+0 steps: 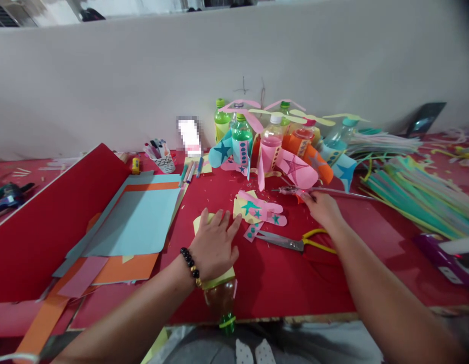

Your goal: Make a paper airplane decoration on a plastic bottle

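My left hand (216,245) lies palm down, fingers spread, across a plastic bottle (220,298) on its side. Yellow paper wraps the bottle, and its green cap points towards me. Fingertips of my right hand (322,206) are closed on a glue gun (291,190), which lies with its nozzle to the left and a long clear stick trailing right. Between the hands are pink paper strips (270,208) with teal stars over a yellow piece, and a small dotted pink strip (253,231). Yellow-handled scissors (295,244) rest just below, blades partly apart.
Decorated bottles with paper propellers (272,141) stand at the back. Coloured paper sheets (143,217) lie left beside a slanted red board (59,222). A pen cup (164,161), markers (190,172), bundled pipe cleaners (412,194) and a purple device (442,260) surround the red tabletop.
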`<state>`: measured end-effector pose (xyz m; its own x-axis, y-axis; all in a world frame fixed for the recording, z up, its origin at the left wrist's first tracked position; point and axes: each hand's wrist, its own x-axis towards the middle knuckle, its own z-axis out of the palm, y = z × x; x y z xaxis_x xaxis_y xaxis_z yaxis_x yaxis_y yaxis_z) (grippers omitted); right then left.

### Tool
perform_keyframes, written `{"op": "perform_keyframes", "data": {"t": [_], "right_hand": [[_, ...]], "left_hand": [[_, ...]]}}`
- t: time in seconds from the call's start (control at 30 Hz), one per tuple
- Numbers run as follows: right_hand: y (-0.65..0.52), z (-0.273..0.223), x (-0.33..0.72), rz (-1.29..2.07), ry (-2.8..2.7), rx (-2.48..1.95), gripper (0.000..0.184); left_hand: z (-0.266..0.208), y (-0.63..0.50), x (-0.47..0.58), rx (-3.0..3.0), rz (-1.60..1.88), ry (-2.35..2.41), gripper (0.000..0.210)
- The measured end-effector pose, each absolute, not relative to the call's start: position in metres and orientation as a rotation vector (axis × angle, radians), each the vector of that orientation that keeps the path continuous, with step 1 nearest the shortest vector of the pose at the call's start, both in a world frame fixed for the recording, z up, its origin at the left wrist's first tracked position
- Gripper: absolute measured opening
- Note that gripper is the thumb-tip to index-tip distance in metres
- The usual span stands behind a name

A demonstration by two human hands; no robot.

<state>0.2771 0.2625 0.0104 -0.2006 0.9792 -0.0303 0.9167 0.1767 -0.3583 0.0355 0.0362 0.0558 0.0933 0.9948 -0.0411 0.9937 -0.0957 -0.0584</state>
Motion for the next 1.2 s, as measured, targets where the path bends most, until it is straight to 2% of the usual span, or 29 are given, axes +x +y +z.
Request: {"op": "perform_keyframes", "data": {"t": [0.6,1.2], "right_hand": [[0.256,0.006,0.276,0.228,-2.362,-1.816,0.046],[0.257,0.003,0.284,0.171,-2.367,-1.804,0.040]], "left_hand": [[0.059,0.040,0.041,-2.329,0.135,-2.110,0.066],[0.063,0.044,0.046,-2.325,0.215,-2.127,0.067]]}}
